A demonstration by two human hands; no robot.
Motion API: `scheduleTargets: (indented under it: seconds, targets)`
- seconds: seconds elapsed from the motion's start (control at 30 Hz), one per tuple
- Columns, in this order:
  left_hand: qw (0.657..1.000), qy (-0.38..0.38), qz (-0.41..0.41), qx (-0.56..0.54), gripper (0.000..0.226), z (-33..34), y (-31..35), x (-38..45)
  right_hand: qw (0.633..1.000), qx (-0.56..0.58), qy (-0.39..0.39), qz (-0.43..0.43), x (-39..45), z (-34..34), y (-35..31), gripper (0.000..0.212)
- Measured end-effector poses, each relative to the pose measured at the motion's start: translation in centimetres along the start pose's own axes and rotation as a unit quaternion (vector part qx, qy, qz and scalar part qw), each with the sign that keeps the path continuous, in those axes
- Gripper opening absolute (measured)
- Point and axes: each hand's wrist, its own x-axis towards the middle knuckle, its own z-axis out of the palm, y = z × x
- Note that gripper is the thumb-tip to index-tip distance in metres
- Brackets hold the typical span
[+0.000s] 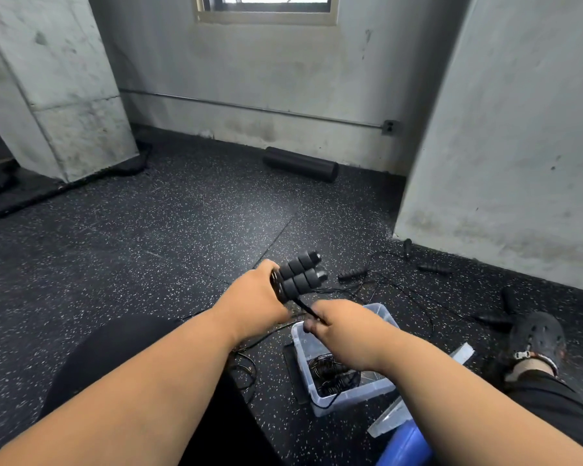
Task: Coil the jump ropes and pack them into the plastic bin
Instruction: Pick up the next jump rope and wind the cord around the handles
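1. One concrete pillar at far left, standing on the speckled black rubber floor.
2. One left hand, raised above the floor, fingers clenched around a pair of black foam handles; the handles lie side by side and point up and to the right. A small bundle of coiled cord shows at the hand's edge, just beside the handles.
3. One black foam roller, lying against the back wall, well apart from the hands.
4. One thin black cord, running taut from the base of the handles down to the right hand.
5. One right hand, held over the bin, fingers pinching the cord.
6. One clear plastic bin on the floor below the right hand, open at the top, holding a coiled rope already packed inside.
7. Several loose ropes on the floor beyond and right of the bin, cords tangled, with black handles scattered near the right wall.
8. One clear lid, lying just right of the bin.
9. One black shoe at far right.
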Motion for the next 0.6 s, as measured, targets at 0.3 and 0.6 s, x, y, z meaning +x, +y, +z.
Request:
scheduleTargets:
  seconds: [0.3, 0.6]
  targets:
    - [0.983, -0.017, -0.003, 0.185, 0.044, 1.2, 0.0, -0.4, 0.984, -0.129, 0.004, -0.125, -0.5, -3.0, -3.3, 0.036]
    - [0.982, -0.076, 0.028, 0.169, 0.027, 0.8, 0.6, -1.0, 0.983, -0.062, -0.079, -0.151, -1.4, -4.6, -4.0, 0.042]
